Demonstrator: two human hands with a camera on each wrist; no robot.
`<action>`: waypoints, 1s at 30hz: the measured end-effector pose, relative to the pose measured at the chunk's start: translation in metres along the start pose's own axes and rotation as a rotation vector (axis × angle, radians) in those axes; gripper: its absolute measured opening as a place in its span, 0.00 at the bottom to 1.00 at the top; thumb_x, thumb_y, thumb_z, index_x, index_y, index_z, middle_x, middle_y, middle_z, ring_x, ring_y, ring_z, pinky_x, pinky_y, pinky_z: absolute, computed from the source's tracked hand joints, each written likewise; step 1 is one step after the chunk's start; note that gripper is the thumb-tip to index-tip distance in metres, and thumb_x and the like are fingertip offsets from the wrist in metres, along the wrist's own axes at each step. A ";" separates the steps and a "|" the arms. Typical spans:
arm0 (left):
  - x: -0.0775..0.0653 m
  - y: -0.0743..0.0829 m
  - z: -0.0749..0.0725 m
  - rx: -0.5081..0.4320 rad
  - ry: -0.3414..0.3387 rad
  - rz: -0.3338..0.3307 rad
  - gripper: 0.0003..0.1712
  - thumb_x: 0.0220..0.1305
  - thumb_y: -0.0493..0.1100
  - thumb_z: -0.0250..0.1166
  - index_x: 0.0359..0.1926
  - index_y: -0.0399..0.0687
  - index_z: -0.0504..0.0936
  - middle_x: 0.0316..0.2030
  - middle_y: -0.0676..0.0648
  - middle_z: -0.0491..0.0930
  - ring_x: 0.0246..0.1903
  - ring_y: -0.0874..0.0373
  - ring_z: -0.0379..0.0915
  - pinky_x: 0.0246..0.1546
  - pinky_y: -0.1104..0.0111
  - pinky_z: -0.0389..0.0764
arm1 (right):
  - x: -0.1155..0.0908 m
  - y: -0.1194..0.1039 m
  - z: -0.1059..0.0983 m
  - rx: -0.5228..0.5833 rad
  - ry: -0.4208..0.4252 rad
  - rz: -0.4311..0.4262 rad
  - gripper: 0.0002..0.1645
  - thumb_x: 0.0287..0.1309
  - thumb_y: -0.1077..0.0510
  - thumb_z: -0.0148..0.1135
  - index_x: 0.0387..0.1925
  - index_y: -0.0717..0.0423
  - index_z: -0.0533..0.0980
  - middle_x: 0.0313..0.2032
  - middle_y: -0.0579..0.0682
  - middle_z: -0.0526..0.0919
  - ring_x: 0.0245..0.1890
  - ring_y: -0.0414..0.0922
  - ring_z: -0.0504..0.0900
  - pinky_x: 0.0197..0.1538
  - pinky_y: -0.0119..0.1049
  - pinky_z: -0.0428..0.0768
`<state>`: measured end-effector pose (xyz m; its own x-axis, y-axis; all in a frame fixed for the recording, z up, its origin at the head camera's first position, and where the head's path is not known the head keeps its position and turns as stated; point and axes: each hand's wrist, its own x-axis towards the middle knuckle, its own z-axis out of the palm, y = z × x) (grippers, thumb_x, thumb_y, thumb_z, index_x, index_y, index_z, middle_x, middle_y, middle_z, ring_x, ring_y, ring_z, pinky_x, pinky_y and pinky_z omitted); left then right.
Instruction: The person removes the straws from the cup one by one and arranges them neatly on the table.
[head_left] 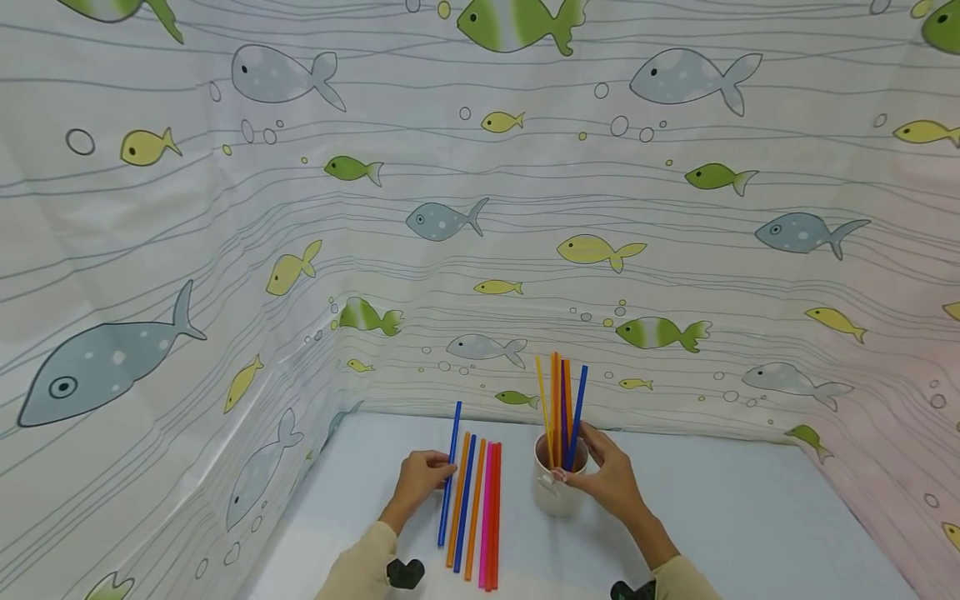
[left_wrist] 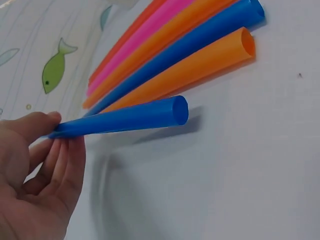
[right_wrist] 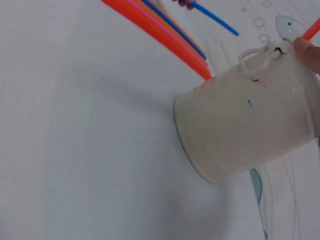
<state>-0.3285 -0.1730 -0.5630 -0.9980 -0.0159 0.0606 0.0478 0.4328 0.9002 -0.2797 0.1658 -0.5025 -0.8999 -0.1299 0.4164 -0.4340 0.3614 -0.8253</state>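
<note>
- The left hand [head_left: 422, 477] pinches a blue straw [left_wrist: 125, 118] between thumb and fingertips; in the left wrist view its near end is lifted off the surface, apart from the row beside it
- Just beyond those fingers lie 5 more straws side by side: an orange straw [left_wrist: 200, 64] closest, then a second blue straw [left_wrist: 210, 31], another orange one, a pink straw [head_left: 485, 517] and a red straw [head_left: 495, 517]
- The right hand [head_left: 611, 479] curls its fingers round a white cup [right_wrist: 245, 125], gripping the wall near the rim; the cup stands just right of the red straw
- Upright straws [head_left: 561, 408] in yellow, orange and blue stand in the cup, rising just past the right fingertips
- To do this well, I judge the pinch should stay firm but light so the thin tube does not crease, and the straw should rise clear of the orange neighbour before it swings, so the row is not scattered
- The right hand should hold the cup steady and upright, since the tall straws inside could tip it
- The table [head_left: 750, 525] is a smooth pale top, and slender straws may roll on it
- A fish-print curtain [head_left: 675, 208] closes in the left, back and right of the table
</note>
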 end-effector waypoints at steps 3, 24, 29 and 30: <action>-0.003 -0.003 -0.001 0.023 -0.001 -0.004 0.16 0.58 0.38 0.71 0.43 0.28 0.82 0.32 0.44 0.83 0.30 0.57 0.80 0.31 0.66 0.85 | -0.001 0.001 0.000 0.000 0.001 0.000 0.55 0.42 0.61 0.80 0.70 0.65 0.60 0.65 0.64 0.68 0.66 0.59 0.66 0.61 0.45 0.67; -0.012 -0.017 0.001 0.061 -0.011 -0.009 0.17 0.54 0.38 0.74 0.39 0.29 0.82 0.27 0.46 0.83 0.23 0.59 0.79 0.26 0.67 0.84 | 0.005 0.040 0.007 0.001 0.021 0.008 0.58 0.38 0.49 0.82 0.71 0.50 0.62 0.65 0.53 0.70 0.67 0.54 0.67 0.62 0.42 0.67; -0.011 -0.018 0.000 0.069 -0.013 -0.017 0.17 0.53 0.39 0.75 0.39 0.30 0.83 0.27 0.46 0.84 0.24 0.59 0.79 0.24 0.68 0.84 | 0.005 0.039 0.007 0.014 0.010 0.007 0.58 0.38 0.47 0.82 0.71 0.51 0.63 0.66 0.52 0.69 0.67 0.53 0.67 0.63 0.39 0.66; -0.011 -0.018 0.000 0.072 -0.015 -0.014 0.17 0.53 0.39 0.75 0.39 0.30 0.83 0.27 0.46 0.84 0.24 0.59 0.80 0.24 0.68 0.84 | 0.005 0.039 0.007 0.014 0.011 0.006 0.59 0.38 0.47 0.82 0.71 0.51 0.62 0.66 0.52 0.69 0.67 0.53 0.67 0.63 0.39 0.66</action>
<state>-0.3185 -0.1803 -0.5803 -0.9991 -0.0092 0.0418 0.0317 0.4968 0.8673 -0.3011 0.1733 -0.5354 -0.9018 -0.1178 0.4158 -0.4296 0.3488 -0.8330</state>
